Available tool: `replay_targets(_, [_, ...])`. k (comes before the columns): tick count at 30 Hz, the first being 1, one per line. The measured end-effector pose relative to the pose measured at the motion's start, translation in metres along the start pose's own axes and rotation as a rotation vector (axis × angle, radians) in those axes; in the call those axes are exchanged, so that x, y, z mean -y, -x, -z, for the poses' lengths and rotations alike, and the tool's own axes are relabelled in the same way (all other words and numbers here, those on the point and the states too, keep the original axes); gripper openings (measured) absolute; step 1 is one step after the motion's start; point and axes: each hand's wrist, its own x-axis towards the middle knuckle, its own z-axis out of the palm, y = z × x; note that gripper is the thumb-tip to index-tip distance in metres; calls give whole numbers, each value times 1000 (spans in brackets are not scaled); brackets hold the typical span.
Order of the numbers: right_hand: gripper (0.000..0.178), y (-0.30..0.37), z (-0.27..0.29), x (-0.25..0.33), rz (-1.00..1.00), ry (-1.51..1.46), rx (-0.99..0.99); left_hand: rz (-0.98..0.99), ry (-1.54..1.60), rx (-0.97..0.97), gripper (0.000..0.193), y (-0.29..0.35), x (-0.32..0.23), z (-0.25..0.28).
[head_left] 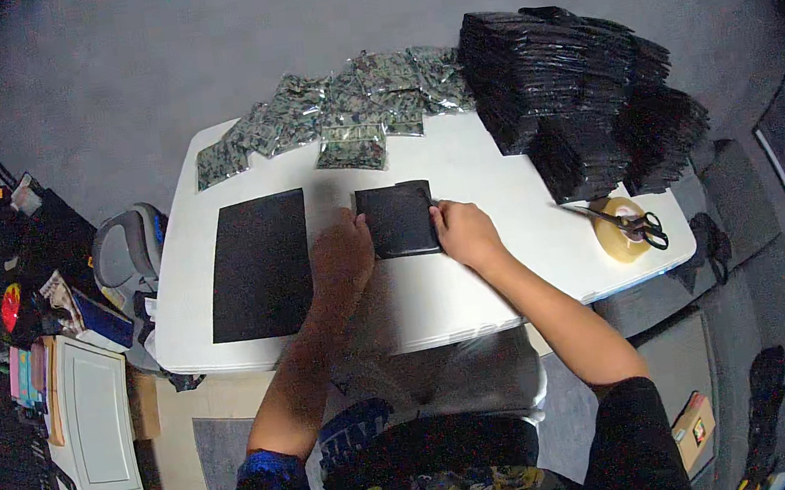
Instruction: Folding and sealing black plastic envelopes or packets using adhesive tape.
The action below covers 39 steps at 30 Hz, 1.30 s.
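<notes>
A folded black plastic packet [399,222] lies on the white table in front of me, gripped at both sides. My left hand [342,251] is closed on its left edge, with the fingers partly hidden. On the opposite edge, my right hand [465,231] pinches the packet, thumb on top. Left of my left hand lies a flat black rectangular sheet [260,266]. Beyond the packet are several clear bags of folded camouflage cloth [353,148], spread and overlapping along the far edge.
Tall stacks of folded black plastic bags [568,76] fill the table's far right corner. Black-handled scissors [640,226] rest on a roll of tape [619,242] near the right edge. The white table [523,273] has a grey chair [125,248] to its left and a grey sofa [744,270] to its right.
</notes>
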Motion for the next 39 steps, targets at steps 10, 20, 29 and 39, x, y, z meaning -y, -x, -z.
replay_targets(10, [37,-2,-2,7,33,140,-4,-74,-122,-18,33,1,-1,2])
replay_targets(20, [36,-5,-8,3,79,183,-36,-15,-90,58,31,-9,12,-10])
replay_targets(29, [31,-6,-11,-2,82,188,-20,-17,23,20,28,-10,10,-8])
replay_targets(39, [27,-5,-7,3,63,229,25,44,88,83,27,-12,8,-5])
